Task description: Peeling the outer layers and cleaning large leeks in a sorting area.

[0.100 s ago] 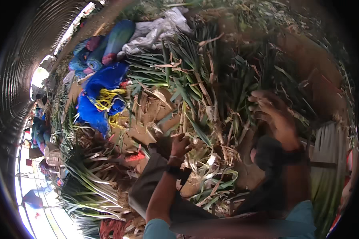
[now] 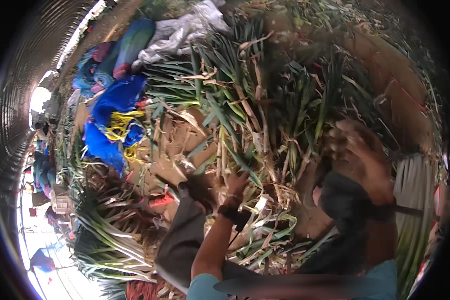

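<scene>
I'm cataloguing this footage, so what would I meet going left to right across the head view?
Crumpled blue sheet, small red object, left hand, right hand, bundle of long pale-and-green stalks.

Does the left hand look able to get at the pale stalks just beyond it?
Likely yes: the left hand is close to the pale stalks and nothing visible blocks the way, though contact is unclear.
</scene>
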### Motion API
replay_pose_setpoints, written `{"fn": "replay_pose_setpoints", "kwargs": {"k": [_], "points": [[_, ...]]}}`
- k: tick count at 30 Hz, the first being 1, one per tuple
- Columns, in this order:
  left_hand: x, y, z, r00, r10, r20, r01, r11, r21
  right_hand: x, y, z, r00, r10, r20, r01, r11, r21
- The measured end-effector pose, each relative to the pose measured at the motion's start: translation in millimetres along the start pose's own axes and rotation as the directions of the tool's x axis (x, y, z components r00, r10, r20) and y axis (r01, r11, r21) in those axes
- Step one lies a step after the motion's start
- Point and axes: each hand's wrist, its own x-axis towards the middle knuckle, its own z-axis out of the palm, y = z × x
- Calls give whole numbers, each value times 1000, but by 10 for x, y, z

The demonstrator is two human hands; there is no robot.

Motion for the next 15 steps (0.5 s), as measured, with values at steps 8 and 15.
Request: {"fn": "replay_pose_setpoints", "kwargs": {"k": [8,15], "points": [[1416,1244,978,978,-56,-201,143,881,451,70,128,-146,984,-83,-158,49,976,-211],[1839,582,1014,985,-118,-123,170,756,632,139,69,-125,965,-154,-213,104,968,-230]]}}
